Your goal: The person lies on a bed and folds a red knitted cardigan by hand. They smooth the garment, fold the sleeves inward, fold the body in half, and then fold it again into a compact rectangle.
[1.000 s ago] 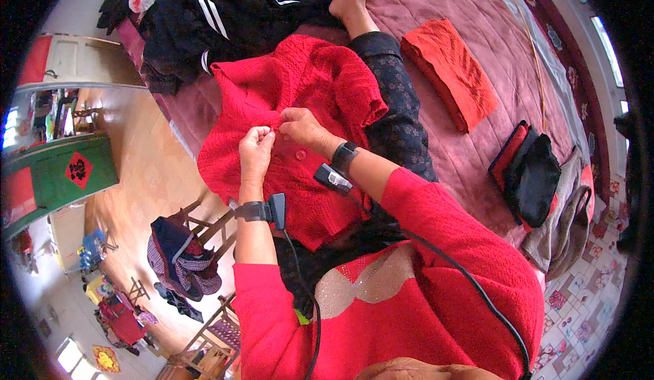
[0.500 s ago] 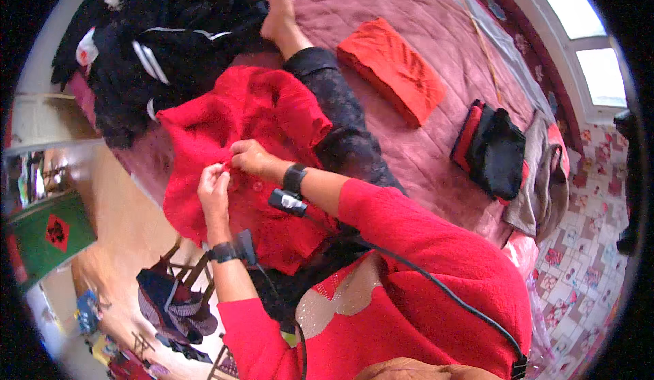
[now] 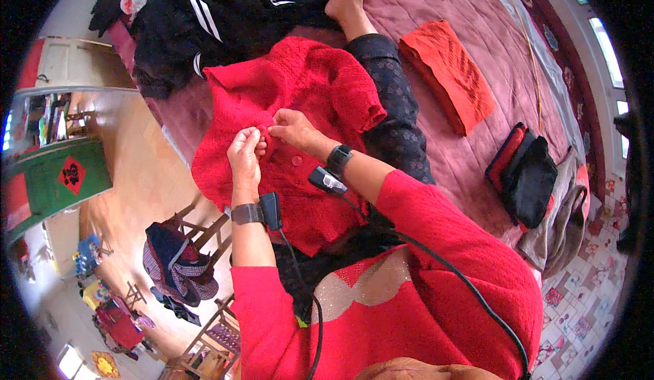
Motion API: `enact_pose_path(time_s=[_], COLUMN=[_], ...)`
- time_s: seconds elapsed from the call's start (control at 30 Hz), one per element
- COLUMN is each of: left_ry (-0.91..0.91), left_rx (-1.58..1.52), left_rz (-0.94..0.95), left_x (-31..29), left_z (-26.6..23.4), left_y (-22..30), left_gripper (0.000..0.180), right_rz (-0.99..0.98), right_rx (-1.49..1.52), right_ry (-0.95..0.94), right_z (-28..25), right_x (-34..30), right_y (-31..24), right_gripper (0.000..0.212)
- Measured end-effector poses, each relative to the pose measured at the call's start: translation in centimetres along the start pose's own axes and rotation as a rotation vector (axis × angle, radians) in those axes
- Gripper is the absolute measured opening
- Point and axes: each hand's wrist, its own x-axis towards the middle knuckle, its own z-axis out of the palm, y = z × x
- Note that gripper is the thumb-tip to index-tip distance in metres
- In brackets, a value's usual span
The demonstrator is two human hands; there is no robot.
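Note:
A red knitted cardigan (image 3: 306, 203) lies spread over my lap and outstretched leg, its short sleeve pointing right. My left hand (image 3: 246, 154) is closed in a pinch on the front edge of the cardigan. Right beside it, my right hand (image 3: 294, 129) pinches the same edge, with the fingertips of both hands almost meeting. A round red button (image 3: 296, 161) shows on the cloth just below my right hand. Whatever lies between the fingertips is too small and covered to make out. Each wrist wears a black band with a small device and a cable.
The pink quilted bed (image 3: 449, 169) bears a folded orange cloth (image 3: 449, 77) and folded dark clothes (image 3: 524, 176) at right. Black clothing with white stripes (image 3: 245, 26) is heaped at the far left. A wooden chair (image 3: 211, 233) with clothes on it stands on the floor at left.
The whole view has shifted, so the bed and cardigan appear farther right. My hands stay pinched at the cardigan's front edge; the left fingers look more curled in.

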Motion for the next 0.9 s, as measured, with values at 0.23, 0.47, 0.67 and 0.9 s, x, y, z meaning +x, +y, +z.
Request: enact_pose_path(time_s=[0.23, 0.47, 0.67, 0.9], left_ry=[0.308, 0.554, 0.489, 0.596], left_rx=[0.227, 1.270, 1.334, 0.897], left_rz=[0.306, 0.358, 0.209, 0.383], left_x=[2.1, 2.8, 3.1, 2.9], left_z=[-3.3, -10.1, -12.2, -16.4], left_y=[0.7, 1.5, 1.8, 3.1], left_gripper=[0.023, 0.052, 0.048, 0.022], right_rz=[-0.029, -0.515, -0.222, -0.337], right_rx=[-0.197, -0.539, -1.118, -0.948], right_ry=[0.190, 0.532, 0.376, 0.587], right_z=[-2.5, -9.5, -11.7, -14.0], right_x=[0.3, 3.9, 6.7, 7.7], right_y=[-1.8, -5.5, -7.4, -9.0], right_gripper=[0.019, 0.035, 0.068, 0.023])
